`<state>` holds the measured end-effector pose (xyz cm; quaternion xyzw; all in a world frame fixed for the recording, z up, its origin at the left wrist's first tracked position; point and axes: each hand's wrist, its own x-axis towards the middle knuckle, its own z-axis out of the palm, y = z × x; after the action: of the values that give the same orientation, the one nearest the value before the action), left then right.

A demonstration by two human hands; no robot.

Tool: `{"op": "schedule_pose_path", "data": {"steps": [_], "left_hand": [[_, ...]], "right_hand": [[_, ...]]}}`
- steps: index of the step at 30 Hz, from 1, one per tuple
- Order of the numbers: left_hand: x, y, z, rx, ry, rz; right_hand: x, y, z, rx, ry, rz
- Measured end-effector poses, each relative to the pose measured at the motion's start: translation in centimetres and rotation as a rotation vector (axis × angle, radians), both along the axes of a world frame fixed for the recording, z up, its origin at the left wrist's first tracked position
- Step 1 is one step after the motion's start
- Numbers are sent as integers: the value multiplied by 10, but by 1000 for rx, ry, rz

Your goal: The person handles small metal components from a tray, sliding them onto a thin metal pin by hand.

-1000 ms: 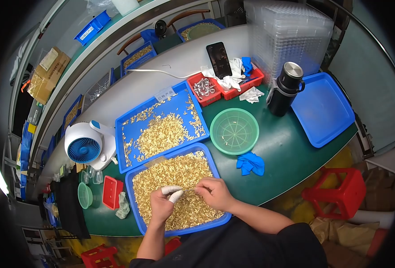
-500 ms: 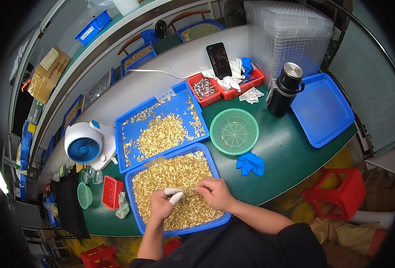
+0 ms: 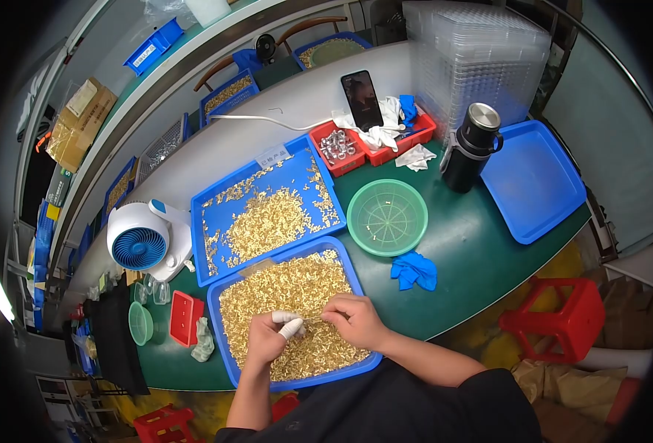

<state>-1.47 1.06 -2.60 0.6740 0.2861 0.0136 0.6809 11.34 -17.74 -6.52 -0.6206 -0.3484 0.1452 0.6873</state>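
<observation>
A blue tray [image 3: 366, 365] lies close in front of me, heaped with small gold-coloured metal parts [image 3: 286, 284]. Over this heap, my left hand [image 3: 267, 341] pinches with thumb and forefinger, both wrapped in white finger covers. Facing it, my right hand [image 3: 357, 323] is bare and also closed in a pinch. The fingertips of the two hands are a short gap apart, and whatever they hold is too small to tell from the parts behind. Beyond, a second blue tray [image 3: 227, 177] with a paper label holds a looser pile of similar gold-coloured pieces [image 3: 267, 221].
Right of the trays are a green basket [image 3: 397, 188] with a few pieces, a crumpled blue glove [image 3: 414, 271], a black flask [image 3: 467, 159] and another blue tray [image 3: 533, 177]. Red bins [image 3: 349, 164] and a phone [image 3: 362, 100] stand behind. A white fan [image 3: 138, 236] sits left.
My right fingertips have shifted very slightly. The thin pale piece seen between the hands before no longer shows clearly. The trays and other things stay put.
</observation>
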Motion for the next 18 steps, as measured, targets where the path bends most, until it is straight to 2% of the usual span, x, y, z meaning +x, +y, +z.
{"op": "schedule_pose_path", "data": {"steps": [3,6,9,15,18], "left_hand": [[-1,-2,3,102,-20,-23],[9,-9,14,635,-232,-122],[10,-9,15,773,-223,-155],[0,-2,0,207,57,-42],[2,-4,1,450,-128,-46]], "right_hand": [[0,0,0,-5,12,0],[-1,-2,6,-54,103,21],[1,-3,5,-72,102,35],[1,-1,-2,-37,30,24],[0,-2,4,-39,99,29]]}}
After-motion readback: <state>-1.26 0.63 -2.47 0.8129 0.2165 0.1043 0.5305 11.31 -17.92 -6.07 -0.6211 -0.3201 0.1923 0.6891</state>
